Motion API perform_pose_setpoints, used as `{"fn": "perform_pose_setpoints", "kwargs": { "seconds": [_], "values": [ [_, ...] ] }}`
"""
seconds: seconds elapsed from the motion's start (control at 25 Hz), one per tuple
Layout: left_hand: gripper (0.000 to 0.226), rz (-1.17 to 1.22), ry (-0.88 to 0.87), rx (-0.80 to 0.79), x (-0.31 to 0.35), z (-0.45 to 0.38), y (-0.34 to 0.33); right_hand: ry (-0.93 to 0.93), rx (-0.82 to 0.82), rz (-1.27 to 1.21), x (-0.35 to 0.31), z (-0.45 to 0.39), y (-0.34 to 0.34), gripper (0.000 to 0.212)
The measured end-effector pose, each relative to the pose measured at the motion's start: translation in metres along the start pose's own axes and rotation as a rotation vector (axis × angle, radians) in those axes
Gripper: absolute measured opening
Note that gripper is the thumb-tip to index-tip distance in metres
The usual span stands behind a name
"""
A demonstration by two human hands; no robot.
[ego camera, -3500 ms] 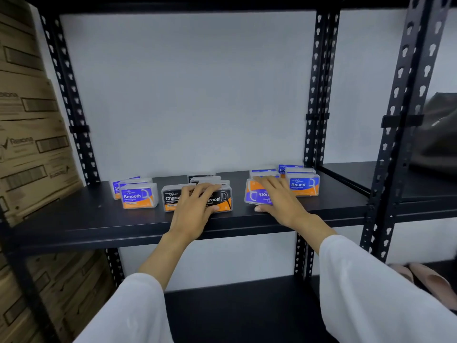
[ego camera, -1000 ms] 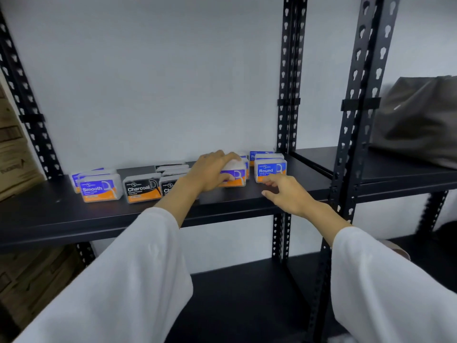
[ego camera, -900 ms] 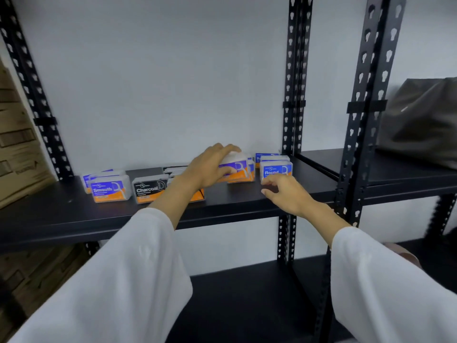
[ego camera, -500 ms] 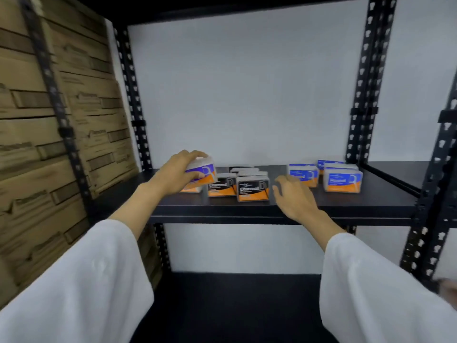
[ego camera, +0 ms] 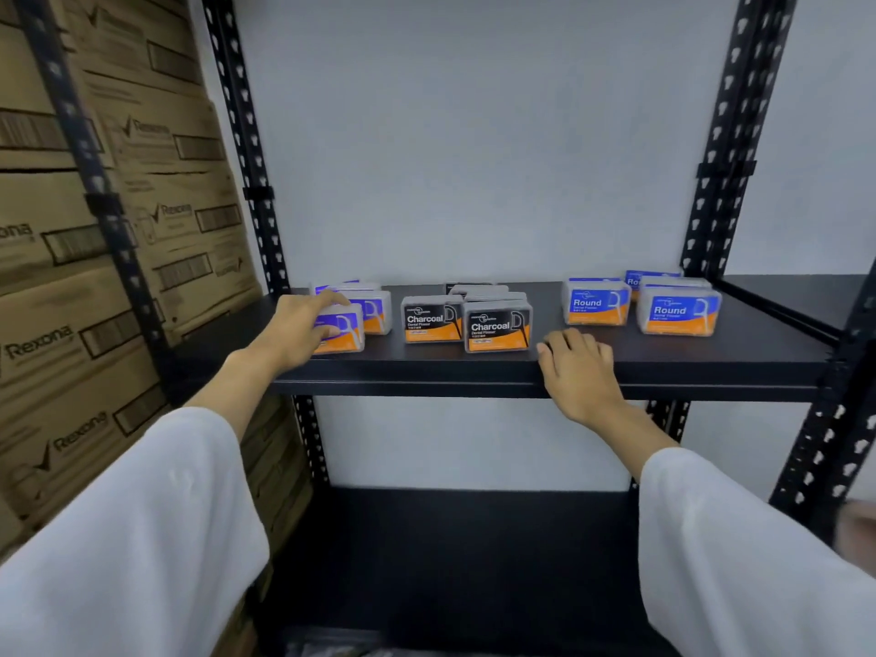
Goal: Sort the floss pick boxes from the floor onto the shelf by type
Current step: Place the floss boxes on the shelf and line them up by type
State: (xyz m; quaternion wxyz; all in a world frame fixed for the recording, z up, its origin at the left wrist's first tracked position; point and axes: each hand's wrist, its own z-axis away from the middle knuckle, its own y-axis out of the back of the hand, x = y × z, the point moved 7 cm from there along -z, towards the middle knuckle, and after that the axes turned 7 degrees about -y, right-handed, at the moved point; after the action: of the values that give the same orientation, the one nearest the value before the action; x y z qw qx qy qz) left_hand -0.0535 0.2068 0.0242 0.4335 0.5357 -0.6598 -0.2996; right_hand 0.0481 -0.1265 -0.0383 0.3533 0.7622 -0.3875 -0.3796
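Observation:
Floss pick boxes stand in three groups on the black shelf [ego camera: 711, 358]. At the left are purple Smooth boxes; my left hand [ego camera: 296, 331] grips the front Smooth box [ego camera: 343, 330], which rests on the shelf in front of another Smooth box [ego camera: 377, 309]. In the middle stand black Charcoal boxes [ego camera: 497, 330] with more behind them. To the right are blue Round boxes [ego camera: 678, 311]. My right hand [ego camera: 576, 372] rests on the shelf's front edge, fingers loosely curled, holding nothing, just right of the front Charcoal box.
Stacked brown cartons [ego camera: 71, 286] fill the left side beside the rack upright [ego camera: 251, 149]. Another black upright [ego camera: 725, 135] bounds the shelf at the right. A lower black shelf [ego camera: 450, 561] lies beneath. A white wall is behind.
My left hand carried a purple box from the Round side across to the left and set it down in front of the Smooth boxes. My right hand drew back to the shelf edge.

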Motion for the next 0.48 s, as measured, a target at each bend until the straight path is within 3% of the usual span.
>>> {"fn": "perform_pose_setpoints", "kwargs": {
  "seconds": [0.28, 0.48],
  "values": [
    [0.044, -0.05, 0.002, 0.083, 0.0, -0.003, -0.011, 0.012, 0.068, 0.021, 0.002, 0.0, -0.002, 0.033],
    [0.042, -0.13, 0.037, 0.171, 0.024, 0.009, -0.007, -0.004, 0.0, -0.085, 0.003, 0.004, 0.002, 0.034]
  ]
}}
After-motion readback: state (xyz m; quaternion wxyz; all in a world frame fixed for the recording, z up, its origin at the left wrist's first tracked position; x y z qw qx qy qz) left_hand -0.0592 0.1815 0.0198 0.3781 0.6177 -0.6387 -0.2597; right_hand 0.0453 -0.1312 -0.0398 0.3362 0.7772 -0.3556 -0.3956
